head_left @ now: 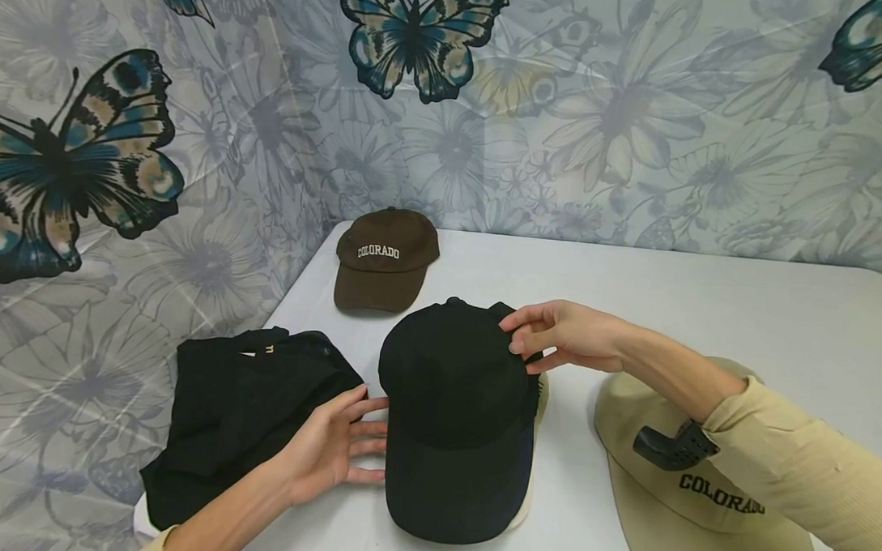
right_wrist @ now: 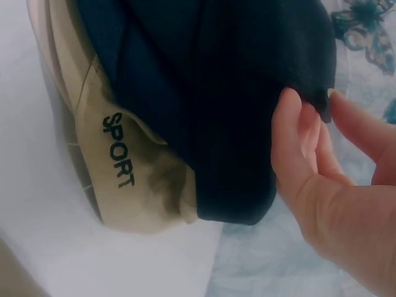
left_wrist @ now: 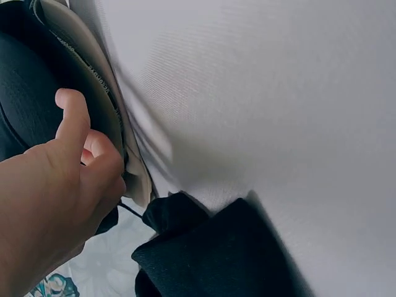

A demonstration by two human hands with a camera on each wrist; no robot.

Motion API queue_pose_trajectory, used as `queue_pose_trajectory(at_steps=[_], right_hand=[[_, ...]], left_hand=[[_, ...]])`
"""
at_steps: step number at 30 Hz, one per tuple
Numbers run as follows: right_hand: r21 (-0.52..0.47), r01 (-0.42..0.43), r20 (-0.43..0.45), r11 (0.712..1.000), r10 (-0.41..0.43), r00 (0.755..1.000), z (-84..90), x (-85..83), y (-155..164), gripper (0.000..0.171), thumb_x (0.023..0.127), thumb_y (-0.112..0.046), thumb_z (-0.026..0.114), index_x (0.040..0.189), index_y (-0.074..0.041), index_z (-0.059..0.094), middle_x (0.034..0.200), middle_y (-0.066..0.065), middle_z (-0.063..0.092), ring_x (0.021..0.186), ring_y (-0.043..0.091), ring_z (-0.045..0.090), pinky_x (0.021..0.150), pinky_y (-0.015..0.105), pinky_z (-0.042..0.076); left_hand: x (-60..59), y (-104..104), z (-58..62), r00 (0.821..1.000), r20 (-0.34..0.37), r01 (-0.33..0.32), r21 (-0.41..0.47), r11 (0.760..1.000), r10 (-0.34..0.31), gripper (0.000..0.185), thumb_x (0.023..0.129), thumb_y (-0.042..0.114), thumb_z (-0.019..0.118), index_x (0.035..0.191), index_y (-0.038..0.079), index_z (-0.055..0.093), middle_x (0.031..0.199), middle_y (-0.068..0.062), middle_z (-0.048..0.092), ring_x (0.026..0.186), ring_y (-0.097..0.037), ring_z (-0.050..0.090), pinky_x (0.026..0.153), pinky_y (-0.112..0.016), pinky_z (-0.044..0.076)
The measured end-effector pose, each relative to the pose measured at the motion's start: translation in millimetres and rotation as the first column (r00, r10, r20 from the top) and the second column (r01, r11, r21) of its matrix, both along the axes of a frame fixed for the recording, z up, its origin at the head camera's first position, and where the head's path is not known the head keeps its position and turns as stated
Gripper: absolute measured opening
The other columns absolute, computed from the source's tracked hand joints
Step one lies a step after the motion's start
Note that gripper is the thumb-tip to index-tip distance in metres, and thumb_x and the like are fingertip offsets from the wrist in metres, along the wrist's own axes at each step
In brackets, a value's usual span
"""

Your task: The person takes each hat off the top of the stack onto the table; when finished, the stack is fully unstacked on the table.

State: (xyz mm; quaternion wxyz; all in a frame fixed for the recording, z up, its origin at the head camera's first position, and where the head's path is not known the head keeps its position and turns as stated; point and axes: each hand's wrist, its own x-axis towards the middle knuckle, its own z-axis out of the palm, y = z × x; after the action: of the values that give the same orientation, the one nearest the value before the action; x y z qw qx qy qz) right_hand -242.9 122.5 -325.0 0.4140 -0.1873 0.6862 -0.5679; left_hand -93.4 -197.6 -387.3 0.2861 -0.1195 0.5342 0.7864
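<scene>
Caps lie stacked at the middle of the white table: a black cap sits on top, brim toward 6 o'clock, and under it the right wrist view shows a navy layer and a beige cap marked SPORT, whose pale edge peeks out along the stack's 4 o'clock side. The right hand reaches in from 3 o'clock and rests on the back of the black cap's crown; its thumb and fingertips touch the dark fabric edge there with the fingers only lightly bent, and whether they truly pinch the cloth cannot be told. The left hand comes from 7 o'clock with fingers spread and nearly straight, touching the stack's 9 o'clock side; in the left wrist view its thumb and fingers press against the layered brim edges.

Just beside the stack at 9 o'clock lies a crumpled heap of black caps, touching the left hand. At 11 o'clock, apart from the stack, a brown cap lettered COLORADO sits brim toward the viewer. At 4 o'clock a tan cap lettered COLORADO lies partly under the right forearm, whose cream sleeve carries a black wrist mount. Butterfly and flower patterned cloth hangs behind and to the left of the table.
</scene>
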Motion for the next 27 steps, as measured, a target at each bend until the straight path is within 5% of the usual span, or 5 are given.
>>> queue_pose_trajectory(at_steps=[5, 27], right_hand=[[-0.003, 0.011, 0.001, 1.0, -0.011, 1.0, -0.7, 0.9, 0.4, 0.047, 0.091, -0.005, 0.063, 0.131, 0.009, 0.042, 0.093, 0.003, 0.057, 0.096, 0.021, 0.053, 0.089, 0.042, 0.048], [-0.019, 0.061, -0.012, 0.998, -0.061, 0.998, -3.8, 5.7, 3.4, 0.045, 0.089, -0.005, 0.064, 0.128, 0.008, 0.046, 0.098, 0.005, 0.057, 0.096, 0.02, 0.054, 0.088, 0.042, 0.049]], left_hand=[[1.7, -0.4, 2.6, 1.0, 0.008, -0.002, 0.026, 1.0, 0.002, 0.073, 0.097, 0.047, 0.042, 0.143, -0.007, 0.024, 0.118, -0.011, 0.049, 0.103, -0.024, 0.051, 0.087, -0.044, 0.047], [8.5, 0.1, 3.4, 1.0, -0.017, 0.024, 0.054, 0.998, -0.023, 0.071, 0.098, 0.048, 0.04, 0.15, 0.003, 0.019, 0.124, -0.014, 0.045, 0.115, -0.029, 0.051, 0.092, -0.046, 0.045]])
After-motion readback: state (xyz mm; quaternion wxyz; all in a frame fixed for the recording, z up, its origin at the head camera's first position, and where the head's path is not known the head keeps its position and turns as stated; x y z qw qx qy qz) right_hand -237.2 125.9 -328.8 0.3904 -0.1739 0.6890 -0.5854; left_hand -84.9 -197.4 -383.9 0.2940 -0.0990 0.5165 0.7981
